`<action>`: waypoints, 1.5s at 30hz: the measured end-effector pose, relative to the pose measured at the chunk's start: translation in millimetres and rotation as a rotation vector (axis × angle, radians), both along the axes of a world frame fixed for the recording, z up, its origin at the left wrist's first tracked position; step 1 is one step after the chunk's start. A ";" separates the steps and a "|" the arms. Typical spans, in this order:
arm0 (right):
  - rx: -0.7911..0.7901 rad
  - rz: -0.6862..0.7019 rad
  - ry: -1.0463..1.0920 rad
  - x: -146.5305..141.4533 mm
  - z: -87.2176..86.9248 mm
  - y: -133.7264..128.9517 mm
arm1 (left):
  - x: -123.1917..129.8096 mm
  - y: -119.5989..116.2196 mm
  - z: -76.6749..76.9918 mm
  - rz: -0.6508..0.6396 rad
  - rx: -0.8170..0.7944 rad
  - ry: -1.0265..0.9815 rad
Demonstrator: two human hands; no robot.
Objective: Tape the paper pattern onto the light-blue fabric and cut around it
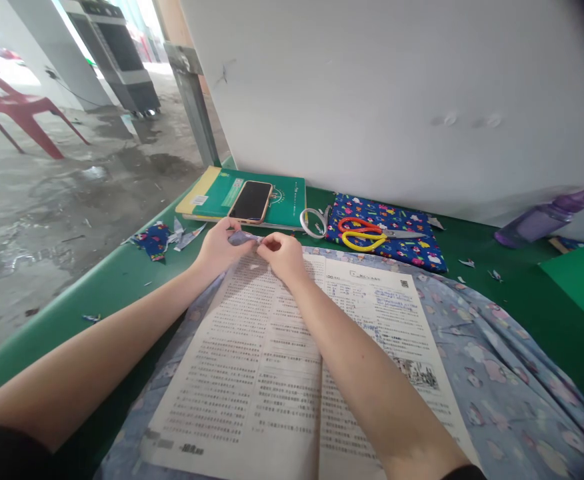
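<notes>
A large grey-blue patterned cloth (477, 360) lies spread on the green table, with an open printed paper (292, 400) on top of it. At the paper's far left edge, my left hand (222, 250) pinches the folded edge of the cloth. My right hand (285, 255) is closed on the same edge just beside it, thumb and finger together; its fingertips nearly meet those of the left hand. Beyond the right hand are a white tape roll (304, 219) and scissors (365, 233) with red and yellow handles, lying on a dark blue patterned cover (412, 250).
A phone (249, 201) rests on a green book (292, 190) at the far left. Cloth and paper scraps (152, 241) lie on the green table (37, 353). A purple bottle (537, 220) leans at the white wall (372, 93). A red chair (22, 110) stands on the wet floor.
</notes>
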State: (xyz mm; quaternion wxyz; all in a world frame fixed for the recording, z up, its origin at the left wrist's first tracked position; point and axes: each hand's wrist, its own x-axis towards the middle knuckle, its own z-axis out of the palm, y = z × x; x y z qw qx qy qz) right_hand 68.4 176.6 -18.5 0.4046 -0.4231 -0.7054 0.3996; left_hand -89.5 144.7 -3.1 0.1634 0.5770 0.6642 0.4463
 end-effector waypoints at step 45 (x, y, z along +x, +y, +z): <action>-0.140 -0.246 0.242 4.8 -11.3 21.8 | -6.9 4.5 -10.7 -0.038 -0.007 -0.096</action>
